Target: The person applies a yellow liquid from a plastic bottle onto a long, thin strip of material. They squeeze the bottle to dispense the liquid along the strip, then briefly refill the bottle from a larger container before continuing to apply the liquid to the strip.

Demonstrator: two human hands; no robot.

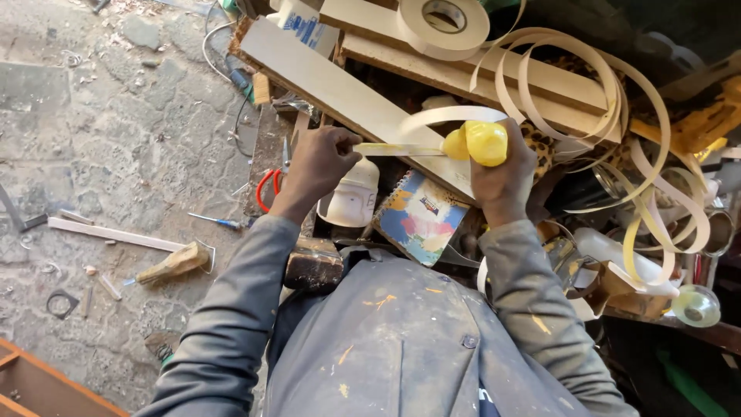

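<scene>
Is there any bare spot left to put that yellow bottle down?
Bare stone floor lies free between the thin white strip and the long white board. The bench around the yellow plastic bottle is crowded with curling cream edge tape.

The stone floor [116, 116] is paved in irregular grey slabs, dusty and strewn with wood shavings. On it lie a thin pale wood strip [116, 234], a blue-handled screwdriver [216, 222], a wooden-handled tool [176, 262] and a small dark ring [60, 303]. A thin cable [231, 77] trails across the stones toward the cluttered surface [270, 154] (little of its top shows under the heap). Directly on that surface rest long pale boards [347, 93], red-handled scissors [266, 189], a white plastic bottle [351, 197], a spiral notebook with a colourful cover [421, 216] and loose coils of cream edge banding [587, 85]. A roll of the same tape [444, 23] sits on the boards.
</scene>
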